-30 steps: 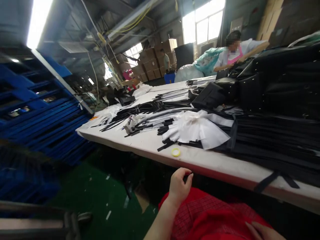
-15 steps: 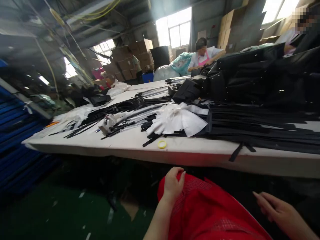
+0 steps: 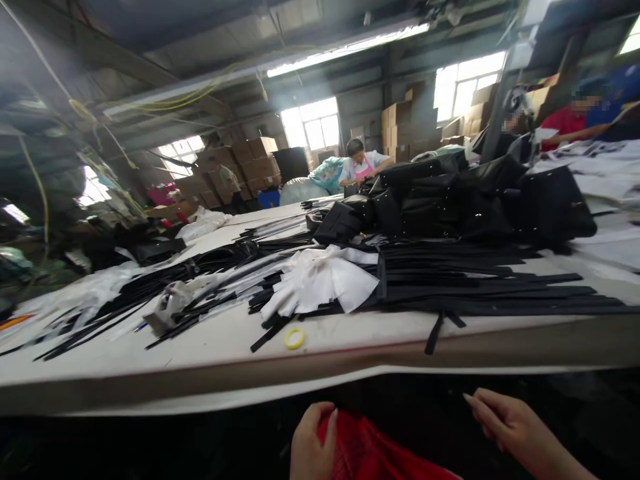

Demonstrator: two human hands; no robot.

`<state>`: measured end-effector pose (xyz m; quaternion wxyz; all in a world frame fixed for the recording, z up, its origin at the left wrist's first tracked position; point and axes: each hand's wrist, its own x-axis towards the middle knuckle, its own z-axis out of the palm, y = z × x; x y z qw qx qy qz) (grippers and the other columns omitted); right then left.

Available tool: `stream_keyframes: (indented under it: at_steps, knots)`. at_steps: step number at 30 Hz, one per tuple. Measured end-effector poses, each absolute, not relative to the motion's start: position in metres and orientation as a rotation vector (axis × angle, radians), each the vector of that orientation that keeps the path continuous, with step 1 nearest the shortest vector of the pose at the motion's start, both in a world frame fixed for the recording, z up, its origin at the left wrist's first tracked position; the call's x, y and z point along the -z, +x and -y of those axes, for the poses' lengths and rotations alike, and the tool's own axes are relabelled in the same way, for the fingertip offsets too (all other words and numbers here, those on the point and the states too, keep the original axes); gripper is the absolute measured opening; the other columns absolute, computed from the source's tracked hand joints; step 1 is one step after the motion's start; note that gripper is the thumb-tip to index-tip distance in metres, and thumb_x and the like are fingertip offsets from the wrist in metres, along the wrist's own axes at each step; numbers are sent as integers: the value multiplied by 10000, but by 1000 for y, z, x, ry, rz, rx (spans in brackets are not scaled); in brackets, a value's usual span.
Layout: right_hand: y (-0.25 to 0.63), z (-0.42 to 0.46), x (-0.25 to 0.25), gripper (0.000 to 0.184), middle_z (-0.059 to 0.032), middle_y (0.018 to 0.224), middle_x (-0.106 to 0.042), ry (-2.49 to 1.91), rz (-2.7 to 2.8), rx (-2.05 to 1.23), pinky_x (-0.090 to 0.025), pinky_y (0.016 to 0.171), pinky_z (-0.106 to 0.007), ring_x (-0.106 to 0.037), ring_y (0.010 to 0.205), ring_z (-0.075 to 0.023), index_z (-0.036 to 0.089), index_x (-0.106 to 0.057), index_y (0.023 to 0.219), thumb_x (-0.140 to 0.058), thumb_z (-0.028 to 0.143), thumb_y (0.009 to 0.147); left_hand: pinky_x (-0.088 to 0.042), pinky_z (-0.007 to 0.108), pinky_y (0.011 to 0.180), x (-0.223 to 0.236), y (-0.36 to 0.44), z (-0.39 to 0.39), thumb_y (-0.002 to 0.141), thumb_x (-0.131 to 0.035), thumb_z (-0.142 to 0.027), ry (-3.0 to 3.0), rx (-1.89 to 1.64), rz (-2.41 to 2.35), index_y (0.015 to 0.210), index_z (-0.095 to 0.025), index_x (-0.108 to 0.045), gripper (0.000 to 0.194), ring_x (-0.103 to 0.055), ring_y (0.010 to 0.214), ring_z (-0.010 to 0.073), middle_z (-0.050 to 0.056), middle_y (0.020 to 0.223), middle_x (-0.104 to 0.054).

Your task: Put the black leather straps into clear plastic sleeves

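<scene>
My left hand (image 3: 311,443) is low in the middle, beside the red cloth (image 3: 367,450) on my body. Its fingers are loosely curled, with a gap between thumb and forefinger; no object shows in it. My right hand (image 3: 505,420) hovers lower right, below the table edge, fingers half stretched towards the left and nothing visible in them. On the white-covered table (image 3: 210,360) ahead lie a yellow ring (image 3: 295,339), crumpled white sheets (image 3: 320,280) and many black strips (image 3: 480,293). Neither hand touches these.
A heap of black bags (image 3: 430,197) lies on the table's right. Behind it a person in a pink apron (image 3: 367,167) works; another in red (image 3: 565,127) is at the far right. A grey roll-like object (image 3: 167,310) lies left. Cardboard boxes (image 3: 397,123) are stacked behind.
My view has tilted up and swung right. The table appears nearer and lower, and more of its right side shows. Both hands have shifted down and left in view.
</scene>
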<state>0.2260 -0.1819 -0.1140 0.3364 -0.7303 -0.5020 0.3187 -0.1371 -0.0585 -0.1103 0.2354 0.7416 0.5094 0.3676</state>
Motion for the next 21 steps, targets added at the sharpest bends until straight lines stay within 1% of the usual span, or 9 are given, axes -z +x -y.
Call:
stream_keyframes:
  at_steps: [2,4,6,7,10,12,14,17,21]
  knots:
    - [226,164,114,486,-22,654,-638,-1866,1407,-826,-481,590,-226,-597,602,-156,208,-632,720,-430,606,911,-614,330,723,111,-139,55,897,-522,-553,2039,-1001,-1388,873,-203,-732,409,-729,765,239,81,828,-756]
    - [223,141,121,426,-58,942,-725,-1785,1560,-795,-522,828,-267,-672,877,-205,231,-723,929,-470,573,907,-616,331,725,108,-138,52,900,-493,-592,2030,-984,-1405,869,-205,-733,457,-728,761,241,88,822,-754]
    - [217,115,137,464,-69,1282,-647,-1747,1685,-776,-439,1057,-338,-590,1195,-249,264,-698,1180,-495,569,895,-615,339,746,104,-136,48,912,-477,-582,2011,-975,-1447,871,-203,-728,457,-726,776,242,95,831,-750]
    - [213,101,148,499,-67,1368,-593,-1763,1742,-786,-402,1105,-371,-534,1280,-265,272,-671,1245,-493,575,890,-614,343,752,101,-135,45,921,-474,-559,2004,-973,-1469,877,-200,-724,440,-725,782,241,98,838,-748]
    - [199,66,187,518,-104,1288,-649,-1899,1870,-779,-449,1067,-436,-579,1234,-310,234,-712,1188,-431,563,903,-604,377,818,91,-134,29,941,-468,-450,2035,-989,-1557,957,-189,-709,355,-718,864,246,115,925,-740]
    - [193,55,212,521,-127,1172,-705,-1900,1964,-666,-498,1006,-454,-651,1118,-325,212,-748,1109,-394,539,910,-561,434,937,83,-134,12,918,-502,-394,2109,-964,-1689,1079,-176,-686,328,-679,1039,276,139,1084,-714]
    - [191,54,229,523,-129,1150,-713,-1832,2011,-537,-520,977,-462,-673,1070,-329,216,-760,1084,-388,538,906,-463,496,1062,75,-136,-7,872,-568,-374,2175,-843,-1879,1225,-150,-631,422,-562,1243,324,169,1288,-626]
    - [197,62,235,515,-105,1150,-716,-1744,1958,-493,-544,962,-440,-670,1085,-316,234,-770,1068,-414,565,894,-313,538,1158,66,-136,-37,821,-645,-381,2221,-598,-2086,1354,-134,-546,595,-367,1403,376,194,1494,-437]
    - [206,71,217,494,-92,1105,-733,-1655,1920,-616,-570,929,-402,-695,1038,-296,247,-797,976,-444,578,883,-209,545,1189,65,-130,-63,828,-625,-405,2267,-447,-2133,1374,-159,-537,605,-252,1461,373,175,1564,-336]
